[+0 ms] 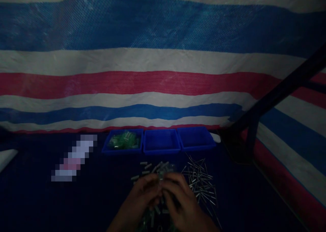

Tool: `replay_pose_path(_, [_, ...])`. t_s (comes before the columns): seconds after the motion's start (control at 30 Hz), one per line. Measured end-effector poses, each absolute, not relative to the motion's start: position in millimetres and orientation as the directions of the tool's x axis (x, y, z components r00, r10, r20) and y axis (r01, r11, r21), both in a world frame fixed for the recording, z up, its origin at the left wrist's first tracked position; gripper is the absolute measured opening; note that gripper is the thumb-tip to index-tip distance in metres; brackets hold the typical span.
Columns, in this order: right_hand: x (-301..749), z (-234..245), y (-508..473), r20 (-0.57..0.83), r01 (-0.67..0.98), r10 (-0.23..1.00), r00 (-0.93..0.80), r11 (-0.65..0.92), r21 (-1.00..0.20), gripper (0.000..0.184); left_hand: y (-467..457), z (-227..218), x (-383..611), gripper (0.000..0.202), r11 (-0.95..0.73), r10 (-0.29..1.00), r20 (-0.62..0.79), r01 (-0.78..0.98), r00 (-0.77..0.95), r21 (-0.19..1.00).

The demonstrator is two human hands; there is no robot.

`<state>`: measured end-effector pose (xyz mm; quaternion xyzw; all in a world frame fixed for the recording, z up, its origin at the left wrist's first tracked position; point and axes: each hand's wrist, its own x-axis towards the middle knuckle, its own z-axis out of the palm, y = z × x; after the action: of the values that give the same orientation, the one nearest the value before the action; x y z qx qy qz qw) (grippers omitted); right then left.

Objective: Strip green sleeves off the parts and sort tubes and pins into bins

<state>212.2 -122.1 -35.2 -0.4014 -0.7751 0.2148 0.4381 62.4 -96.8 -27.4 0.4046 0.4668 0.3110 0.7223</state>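
At lower centre, the left hand [142, 193] and right hand [179, 194] are being held fingertips together; whether anything is being gripped cannot be told. Fine handling is apparently being performed amid pale pieces [144, 163], left of metal rods [201, 184]; steady pinching is likely being required next.

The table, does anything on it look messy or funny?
A bit messy: thin metal rods lie crisscrossed in a loose heap beside the right hand, and small pale pieces are scattered at odd angles. The light patch at left is pixelated, so I can't tell what it is.
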Motion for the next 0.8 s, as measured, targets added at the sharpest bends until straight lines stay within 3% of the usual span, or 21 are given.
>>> replay_pose_path(0.13, [215.9,-34.1,-119.5,0.435,0.497,0.893,-0.116,0.431,-0.753,0.04,-100.0,-27.3,62.8,0.024,0.248,0.948,-0.25,0.036,0.196,0.968])
replay_pose_path(0.23, [222.6,-35.5,-113.5,0.252,0.383,0.968,0.012,0.229,-0.895,0.02,-99.9,-28.4,60.6,0.017,0.095,0.984,-0.122,0.202,0.129,0.975])
replay_pose_path(0.37, [227.7,-41.5,-108.5,-0.133,0.04,0.991,0.009,-0.133,-0.99,0.045,-100.1,-36.6,57.0,0.015,-0.161,0.979,0.113,0.307,0.171,0.938])
replay_pose_path(0.43, [227.1,-42.3,-108.1,-0.223,-0.079,0.975,-0.021,-0.224,-0.971,0.046,-101.0,-40.6,56.2,0.018,-0.248,0.962,0.189,0.341,0.198,0.907])
replay_pose_path(0.63, [224.8,-36.6,-108.6,-0.204,-0.098,0.979,-0.031,-0.206,-0.974,0.024,-102.9,-39.4,57.2,0.023,-0.286,0.952,0.209,0.402,0.225,0.87])
replay_pose_path(0.8, [229.5,-38.5,-107.2,0.068,0.039,0.992,0.103,0.065,-0.997,0.009,-106.7,-31.2,60.8,0.017,-0.233,0.95,0.124,0.392,0.285,0.89])
